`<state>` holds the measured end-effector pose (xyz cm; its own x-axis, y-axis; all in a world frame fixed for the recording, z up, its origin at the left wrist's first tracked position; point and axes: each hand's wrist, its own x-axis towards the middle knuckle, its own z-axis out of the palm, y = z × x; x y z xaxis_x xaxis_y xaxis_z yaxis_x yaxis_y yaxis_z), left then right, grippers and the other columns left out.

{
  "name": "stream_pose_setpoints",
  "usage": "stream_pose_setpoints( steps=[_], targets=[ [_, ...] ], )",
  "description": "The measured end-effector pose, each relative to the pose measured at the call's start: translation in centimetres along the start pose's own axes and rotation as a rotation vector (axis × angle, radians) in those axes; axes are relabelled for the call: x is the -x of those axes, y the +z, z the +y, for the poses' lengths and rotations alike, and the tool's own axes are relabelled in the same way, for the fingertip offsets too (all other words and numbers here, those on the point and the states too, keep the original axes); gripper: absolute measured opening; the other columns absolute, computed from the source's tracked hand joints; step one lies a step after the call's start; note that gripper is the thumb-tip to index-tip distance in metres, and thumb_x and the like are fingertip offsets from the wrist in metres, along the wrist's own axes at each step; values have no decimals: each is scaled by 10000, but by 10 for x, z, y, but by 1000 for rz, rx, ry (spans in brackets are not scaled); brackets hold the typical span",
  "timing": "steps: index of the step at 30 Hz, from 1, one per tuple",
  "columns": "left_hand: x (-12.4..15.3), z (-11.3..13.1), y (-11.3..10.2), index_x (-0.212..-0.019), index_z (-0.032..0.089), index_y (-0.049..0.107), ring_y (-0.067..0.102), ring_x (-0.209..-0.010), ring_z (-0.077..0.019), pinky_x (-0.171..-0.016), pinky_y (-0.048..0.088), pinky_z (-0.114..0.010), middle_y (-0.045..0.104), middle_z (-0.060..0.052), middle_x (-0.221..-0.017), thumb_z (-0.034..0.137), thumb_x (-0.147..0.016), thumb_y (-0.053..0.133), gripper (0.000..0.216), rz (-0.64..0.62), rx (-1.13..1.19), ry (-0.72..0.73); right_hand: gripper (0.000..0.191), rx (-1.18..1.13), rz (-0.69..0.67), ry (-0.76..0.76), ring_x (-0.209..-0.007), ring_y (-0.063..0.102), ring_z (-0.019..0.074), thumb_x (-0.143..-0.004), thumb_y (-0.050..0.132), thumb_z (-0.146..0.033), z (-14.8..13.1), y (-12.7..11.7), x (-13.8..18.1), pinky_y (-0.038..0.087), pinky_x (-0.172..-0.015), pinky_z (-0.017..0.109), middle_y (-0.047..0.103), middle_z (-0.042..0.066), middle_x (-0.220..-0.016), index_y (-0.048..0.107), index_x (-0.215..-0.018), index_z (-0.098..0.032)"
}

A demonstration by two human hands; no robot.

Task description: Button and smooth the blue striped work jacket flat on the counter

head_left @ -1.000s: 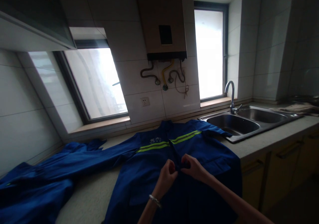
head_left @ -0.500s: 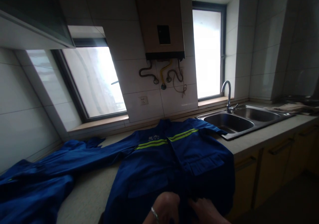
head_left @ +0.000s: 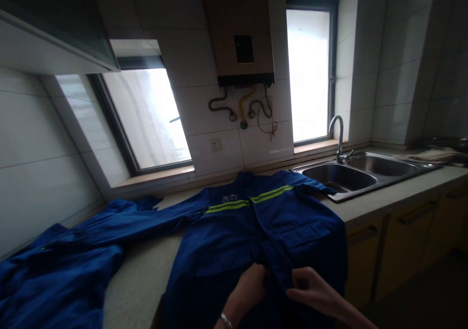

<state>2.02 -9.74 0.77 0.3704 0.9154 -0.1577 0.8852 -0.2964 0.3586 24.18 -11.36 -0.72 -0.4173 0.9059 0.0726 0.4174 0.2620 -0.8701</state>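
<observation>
"Tiled walls [head_left: 204, 146] surround a long pale counter [head_left: 135, 275]. What lies on it?"

"Mostly a blue jacket [head_left: 226, 236], spread front up, left of the sink [head_left: 389, 183]."

"How does it look?"

"Deep blue and creased, its collar toward the wall. A double yellow-green stripe [head_left: 228, 206] crosses the chest and breaks at the front opening. One pocket flap [head_left: 309, 234] shows on the half nearer the sink; small pale print [head_left: 229, 197] sits on the other half."

"And the edges?"

"One sleeve [head_left: 316, 185] lies over the sink's left rim. The other stretches away from the sink, toward a heap of blue cloth [head_left: 73, 265]. On the sink side, the jacket drops past the counter's front edge."

"Room to move?"

"Pale counter shows between jacket and heap, and in a strip before the sink."

"Your hands?"

"Both at the jacket's front opening. My left hand [head_left: 250, 287], farther from the sink, is curled, fingertips hidden; I can't tell whether they hold cloth. My right hand [head_left: 312, 290], nearer it, bends thumb and forefinger toward each other at the flap's edge; I can't tell whether they pinch it."

"Anything smaller?"

"A silvery bracelet [head_left: 225, 320] on my left wrist."
</observation>
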Motion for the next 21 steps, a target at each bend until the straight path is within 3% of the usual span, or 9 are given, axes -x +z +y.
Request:
stream_pose_setpoints(
  steps=[2,7,10,14,17,21],
  targets=[
    [-1,7,0,-1001,209,644,685,-820,-207,-661,505,-254,715,-96,-920,55,-792,403,355,110,-86,28,344,-72,7,-3,-609,334,86,-758,593,-428,2,-2,-3,250,-541,205,362,-45,-598,459,-614,-146],
    [-7,13,12,-1260,219,482,684,-818,-249,-672,518,-314,701,-131,-936,8,-798,377,519,72,-349,53,268,-145,43,-69,-647,360,91,-717,638,-348,0,-6,-5,295,-571,192,413,-40,-649,466,-666,-150],
    [-7,12,20,-1259,214,472,679,-829,-248,-690,520,-328,692,-127,-960,-4,-793,385,522,86,-416,87,212,-192,-7,-61,-595,340,79,-709,649,-313,-6,-9,-2,281,-523,182,401,-56,-630,539,-800,-156],
    [-6,8,28,-1211,186,498,674,-799,-215,-677,506,-290,686,-113,-942,-38,-789,378,493,169,-460,53,335,-216,7,-29,-637,425,105,-713,646,-322,-12,-13,2,361,-571,198,502,-25,-709,617,-1022,-194],
    [-6,5,33,-1122,181,551,667,-799,-191,-656,485,-244,679,-103,-952,-31,-809,404,405,257,-461,68,408,-190,46,-18,-721,485,145,-692,660,-349,-12,-14,2,412,-646,237,566,14,-826,646,-1075,-209],
    [-9,-4,43,-1054,195,576,660,-752,-174,-598,458,-214,679,-66,-906,-33,-805,446,362,409,-479,89,436,-161,64,-12,-730,492,155,-692,663,-373,-12,-14,0,426,-682,265,577,18,-834,656,-1095,-205]
  ],
)
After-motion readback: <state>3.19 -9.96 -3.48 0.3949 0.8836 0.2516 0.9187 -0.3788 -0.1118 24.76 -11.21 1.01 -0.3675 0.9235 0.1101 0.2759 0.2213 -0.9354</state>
